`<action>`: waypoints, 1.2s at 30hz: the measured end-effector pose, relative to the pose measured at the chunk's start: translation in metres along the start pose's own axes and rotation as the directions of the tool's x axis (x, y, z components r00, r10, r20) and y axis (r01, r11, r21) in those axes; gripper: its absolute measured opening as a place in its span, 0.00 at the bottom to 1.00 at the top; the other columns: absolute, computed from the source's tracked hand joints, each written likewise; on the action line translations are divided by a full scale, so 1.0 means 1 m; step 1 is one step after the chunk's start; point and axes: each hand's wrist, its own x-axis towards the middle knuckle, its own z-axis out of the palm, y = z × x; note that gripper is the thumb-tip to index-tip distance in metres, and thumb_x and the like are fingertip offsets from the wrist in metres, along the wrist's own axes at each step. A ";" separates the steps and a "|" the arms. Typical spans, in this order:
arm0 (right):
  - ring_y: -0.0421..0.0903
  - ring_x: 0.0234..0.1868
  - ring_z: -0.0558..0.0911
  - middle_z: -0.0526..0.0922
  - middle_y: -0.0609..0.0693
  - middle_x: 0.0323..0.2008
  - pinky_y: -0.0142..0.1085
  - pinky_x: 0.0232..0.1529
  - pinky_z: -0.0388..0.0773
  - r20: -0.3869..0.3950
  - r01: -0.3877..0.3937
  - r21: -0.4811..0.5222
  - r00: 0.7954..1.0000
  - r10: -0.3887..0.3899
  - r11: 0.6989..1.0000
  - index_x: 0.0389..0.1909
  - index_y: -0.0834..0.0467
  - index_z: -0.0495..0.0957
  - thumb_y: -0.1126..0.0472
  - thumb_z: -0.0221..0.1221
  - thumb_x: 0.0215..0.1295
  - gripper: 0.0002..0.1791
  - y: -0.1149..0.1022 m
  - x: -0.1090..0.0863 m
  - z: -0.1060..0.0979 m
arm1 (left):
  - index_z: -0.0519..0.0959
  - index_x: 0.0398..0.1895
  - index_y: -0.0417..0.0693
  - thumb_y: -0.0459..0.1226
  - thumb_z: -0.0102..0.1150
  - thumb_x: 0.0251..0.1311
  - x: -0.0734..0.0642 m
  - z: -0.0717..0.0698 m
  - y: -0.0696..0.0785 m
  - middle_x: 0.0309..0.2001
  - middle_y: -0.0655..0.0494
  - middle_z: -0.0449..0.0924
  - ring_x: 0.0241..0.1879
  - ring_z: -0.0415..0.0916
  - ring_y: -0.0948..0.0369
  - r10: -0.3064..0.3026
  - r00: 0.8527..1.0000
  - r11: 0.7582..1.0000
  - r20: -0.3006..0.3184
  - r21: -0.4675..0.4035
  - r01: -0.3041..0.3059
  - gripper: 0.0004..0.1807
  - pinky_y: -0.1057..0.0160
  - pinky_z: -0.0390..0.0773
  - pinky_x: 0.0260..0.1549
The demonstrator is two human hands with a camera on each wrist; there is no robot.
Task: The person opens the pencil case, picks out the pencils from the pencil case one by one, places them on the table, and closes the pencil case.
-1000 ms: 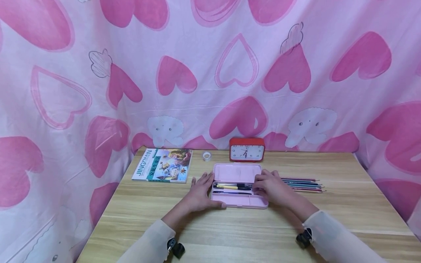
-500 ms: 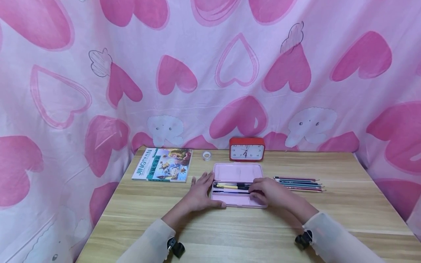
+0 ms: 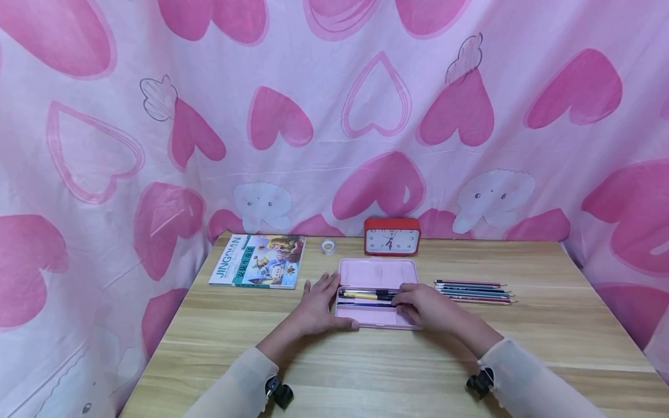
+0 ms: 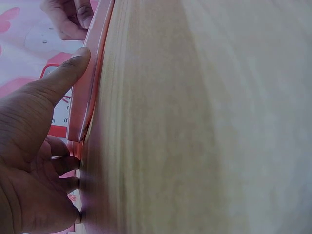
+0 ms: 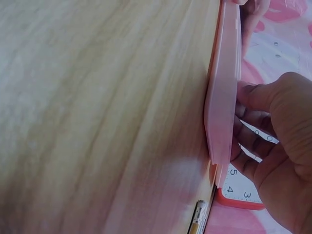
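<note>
A pink pencil case lies on the table with its lid folded back. Dark and yellow pens fill its rear compartment, and a thin dark pen lies in front of them. My left hand rests against the case's left side, fingers extended and thumb along the front edge. My right hand reaches over the right end with bent fingers, pinching at a pen's right end; the fingertips are partly hidden. In the right wrist view, this hand's fingers pass behind the pink case wall.
Behind the case stands a red alarm clock, with a roll of clear tape to its left. A picture book lies at the back left. Several pencils lie side by side right of the case. A heart-patterned curtain hangs behind the wooden table.
My right hand has shifted a little left inside the case, uncovering the pencils' left ends and the lid's right corner. My left hand stays in place.
</note>
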 end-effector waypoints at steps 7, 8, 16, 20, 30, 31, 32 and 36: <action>0.37 0.46 0.79 0.84 0.41 0.48 0.42 0.54 0.92 -0.015 -0.013 -0.013 1.000 0.013 1.000 0.59 0.49 0.91 0.56 0.72 0.74 0.15 0.000 -0.003 0.003 | 0.51 0.92 0.51 0.71 0.81 0.48 0.000 0.000 -0.001 0.92 0.53 0.50 0.92 0.39 0.47 0.003 1.000 1.000 0.000 -0.003 -0.003 0.75 0.35 0.31 0.90; 0.37 0.46 0.79 0.83 0.41 0.48 0.41 0.54 0.92 -0.016 -0.019 -0.012 1.000 0.018 1.000 0.59 0.49 0.91 0.56 0.72 0.75 0.15 0.000 -0.003 0.003 | 0.51 0.92 0.51 0.71 0.81 0.48 0.000 0.001 -0.001 0.92 0.53 0.50 0.92 0.39 0.47 0.001 1.000 1.000 0.000 -0.004 -0.001 0.75 0.35 0.31 0.90; 0.38 0.46 0.79 0.84 0.42 0.49 0.39 0.52 0.90 -0.032 -0.032 -0.019 0.999 0.031 0.999 0.61 0.49 0.90 0.53 0.72 0.75 0.17 0.002 -0.005 0.002 | 0.51 0.92 0.50 0.71 0.81 0.49 0.001 0.002 -0.001 0.92 0.52 0.50 0.93 0.39 0.47 0.004 1.000 1.000 0.004 0.001 -0.004 0.75 0.35 0.31 0.90; 0.39 0.45 0.79 0.84 0.43 0.49 0.36 0.47 0.88 -0.086 -0.011 -0.011 0.996 0.010 1.000 0.59 0.51 0.90 0.55 0.72 0.74 0.15 0.005 -0.005 0.000 | 0.51 0.92 0.47 0.70 0.82 0.49 0.000 0.000 0.001 0.91 0.51 0.51 0.92 0.40 0.47 0.011 1.000 1.000 0.005 0.010 -0.011 0.75 0.35 0.32 0.90; 0.56 0.57 0.84 0.85 0.60 0.59 0.59 0.62 0.90 -0.296 -0.216 0.012 0.932 0.210 0.976 0.63 0.59 0.87 0.56 0.70 0.76 0.20 0.026 0.008 -0.007 | 0.51 0.92 0.48 0.69 0.82 0.49 0.000 -0.001 0.002 0.92 0.51 0.51 0.92 0.40 0.47 0.001 1.000 1.000 0.007 0.007 -0.001 0.75 0.35 0.32 0.90; 0.59 0.58 0.84 0.84 0.62 0.61 0.60 0.63 0.89 -0.293 -0.239 0.039 0.925 0.240 0.970 0.66 0.61 0.85 0.56 0.69 0.76 0.22 0.028 0.010 -0.008 | 0.52 0.92 0.48 0.69 0.82 0.49 0.000 0.000 0.002 0.92 0.52 0.51 0.92 0.40 0.47 -0.001 1.000 1.000 0.006 0.006 0.001 0.75 0.35 0.32 0.90; 0.60 0.60 0.85 0.84 0.64 0.62 0.61 0.63 0.89 -0.283 -0.261 0.070 0.920 0.270 0.963 0.69 0.62 0.83 0.56 0.68 0.77 0.25 0.030 0.012 -0.009 | 0.52 0.92 0.48 0.69 0.82 0.49 0.000 0.000 0.002 0.92 0.52 0.51 0.92 0.40 0.47 -0.001 1.000 1.000 0.006 0.007 0.001 0.75 0.35 0.32 0.90; 0.64 0.65 0.85 0.80 0.68 0.71 0.61 0.67 0.86 -0.198 -0.336 0.219 0.904 0.379 0.916 0.81 0.64 0.70 0.54 0.67 0.78 0.37 0.034 0.021 -0.013 | 0.51 0.92 0.50 0.69 0.82 0.49 0.000 0.001 0.001 0.92 0.54 0.50 0.93 0.39 0.49 -0.011 1.000 1.000 0.006 0.014 0.011 0.75 0.36 0.31 0.90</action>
